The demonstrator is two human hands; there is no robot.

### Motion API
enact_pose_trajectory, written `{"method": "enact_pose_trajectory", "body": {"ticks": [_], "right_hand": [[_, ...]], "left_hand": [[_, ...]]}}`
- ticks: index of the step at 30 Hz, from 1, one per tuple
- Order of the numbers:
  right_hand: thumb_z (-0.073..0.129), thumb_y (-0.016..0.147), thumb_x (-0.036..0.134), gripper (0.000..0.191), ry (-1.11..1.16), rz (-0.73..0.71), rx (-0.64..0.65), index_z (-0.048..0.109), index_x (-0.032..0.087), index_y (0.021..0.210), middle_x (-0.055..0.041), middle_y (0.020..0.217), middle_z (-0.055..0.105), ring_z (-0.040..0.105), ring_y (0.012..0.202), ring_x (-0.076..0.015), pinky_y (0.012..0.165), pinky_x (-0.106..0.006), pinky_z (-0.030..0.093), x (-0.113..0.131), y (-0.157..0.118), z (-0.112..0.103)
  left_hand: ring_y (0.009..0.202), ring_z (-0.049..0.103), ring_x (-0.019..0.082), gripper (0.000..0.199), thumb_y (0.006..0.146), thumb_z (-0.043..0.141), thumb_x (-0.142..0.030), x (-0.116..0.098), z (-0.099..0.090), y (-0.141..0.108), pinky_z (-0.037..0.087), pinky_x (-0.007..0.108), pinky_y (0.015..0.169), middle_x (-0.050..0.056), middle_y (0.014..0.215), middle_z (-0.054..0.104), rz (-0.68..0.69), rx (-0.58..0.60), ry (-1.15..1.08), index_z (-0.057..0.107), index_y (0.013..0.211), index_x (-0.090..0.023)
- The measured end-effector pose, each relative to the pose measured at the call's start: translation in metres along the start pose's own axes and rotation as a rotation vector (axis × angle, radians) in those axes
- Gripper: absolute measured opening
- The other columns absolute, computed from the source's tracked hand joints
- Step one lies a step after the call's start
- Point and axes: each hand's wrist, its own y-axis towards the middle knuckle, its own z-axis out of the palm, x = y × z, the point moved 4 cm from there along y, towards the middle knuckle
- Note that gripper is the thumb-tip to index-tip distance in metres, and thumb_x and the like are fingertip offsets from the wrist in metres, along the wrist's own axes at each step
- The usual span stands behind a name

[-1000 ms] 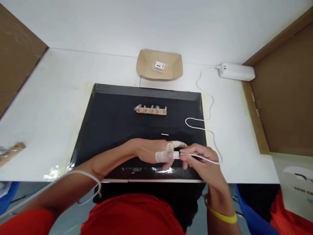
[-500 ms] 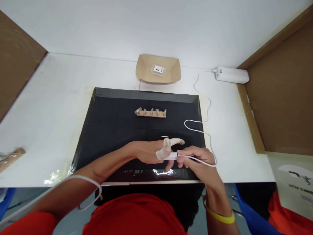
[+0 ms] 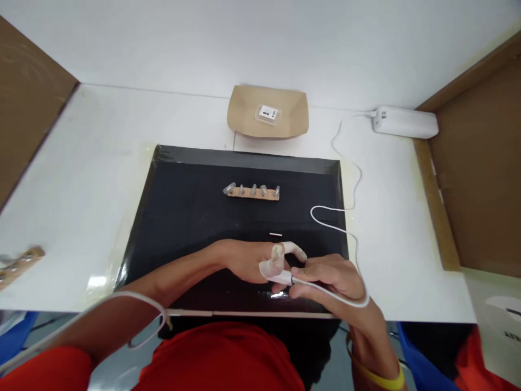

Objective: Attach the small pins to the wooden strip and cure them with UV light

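Observation:
My left hand (image 3: 250, 260) reaches in over the black mat (image 3: 191, 212), with pale finger covers on its thumb and index finger. It is closed around a small white block-like piece (image 3: 280, 277), partly hidden by the covered thumb. From the right, my right hand (image 3: 334, 276) pinches the end of a white cable (image 3: 345, 300) where it meets that piece. A dark line shows at the joint. Just beyond my hands lies a thin, short pale stick (image 3: 275, 234). Farther up the mat rests a cardboard strip (image 3: 253, 194) bearing several clear tube-like pieces.
A brown paper tray (image 3: 240, 122) holding a small labelled clear box (image 3: 267, 113) stands at the back. The cable winds along the right side towards a white power unit (image 3: 405, 123). At far left is a wooden strip (image 3: 24, 263) with round metal parts. Brown panels flank the table.
Both hands sit slightly lower in the picture, still joined at the white piece and cable end. My right hand's fingers have curled in more. The whole view has shifted a little.

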Motion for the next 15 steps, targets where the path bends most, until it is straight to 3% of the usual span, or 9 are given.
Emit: {"method": "enact_pose_trajectory", "body": {"ticks": [3,9,12,15], "right_hand": [[0.081,0.089,0.016,0.033,-0.024,-0.058,0.045,0.072,0.023,0.12,-0.0003,0.082,0.082,0.073,0.062,-0.0113,0.06,-0.022,0.056,0.002,0.001,-0.001],[0.077,0.093,0.018,0.04,-0.016,-0.089,0.068,0.066,0.023,0.132,-0.0001,0.08,0.08,0.072,0.061,-0.0105,0.063,-0.022,0.056,-0.001,0.008,0.001],[0.079,0.092,0.02,0.038,-0.01,-0.105,0.024,0.068,0.024,0.128,0.0024,0.074,0.077,0.068,0.057,-0.01,0.06,-0.022,0.055,-0.002,0.01,-0.001],[0.082,0.089,0.023,0.026,-0.058,-0.012,0.058,0.075,0.027,0.114,0.0024,0.075,0.077,0.069,0.058,-0.0121,0.059,-0.025,0.055,-0.003,0.01,-0.002]], "left_hand": [[0.074,0.062,0.016,0.053,0.099,0.062,-0.048,0.005,0.0,-0.001,0.047,0.026,0.062,0.002,0.08,0.065,-0.001,0.042,-0.05,0.043,0.135,-0.014],[0.069,0.061,0.016,0.07,0.085,0.068,-0.02,0.016,0.002,-0.004,0.049,0.026,0.062,-0.003,0.078,0.063,-0.094,0.07,-0.156,0.035,0.147,-0.014],[0.063,0.057,0.014,0.066,0.085,0.073,-0.025,0.016,0.005,-0.005,0.048,0.024,0.059,-0.003,0.075,0.061,-0.065,0.097,-0.192,0.042,0.142,-0.015],[0.062,0.055,0.013,0.058,0.094,0.067,-0.047,0.008,0.003,-0.007,0.045,0.022,0.055,0.0,0.077,0.062,-0.027,0.052,-0.194,0.048,0.14,-0.017]]}}
